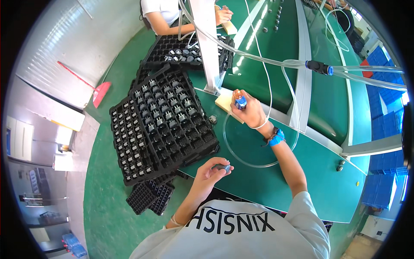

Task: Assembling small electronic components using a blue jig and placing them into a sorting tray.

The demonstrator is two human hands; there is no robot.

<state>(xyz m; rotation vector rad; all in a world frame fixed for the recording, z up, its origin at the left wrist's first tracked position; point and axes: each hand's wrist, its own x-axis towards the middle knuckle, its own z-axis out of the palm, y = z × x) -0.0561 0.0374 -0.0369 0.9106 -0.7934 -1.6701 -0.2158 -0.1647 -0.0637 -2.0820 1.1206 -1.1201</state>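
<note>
My left hand (208, 175), low over the table's near left edge, has its fingers closed around a small grey cylindrical metal part (222, 167). Farther up and to the right, my right hand (252, 113) grips a small bottle-like thing (239, 100) with an amber end and a blue band; what it holds inside I cannot tell. Just left of that hand lies a pale yellow block (224, 102), partly hidden by it. Another small metal part (212, 119) rests on the green table between the block and the black trays.
Stacked black trays (172, 142) at left carry rows of metal parts. A clear hose (230, 150) loops over the table, and other tubes cross above. A white post (206, 47) stands ahead. A co-worker's hand (223, 15) is at the far side. Small parts (340, 167) lie at right.
</note>
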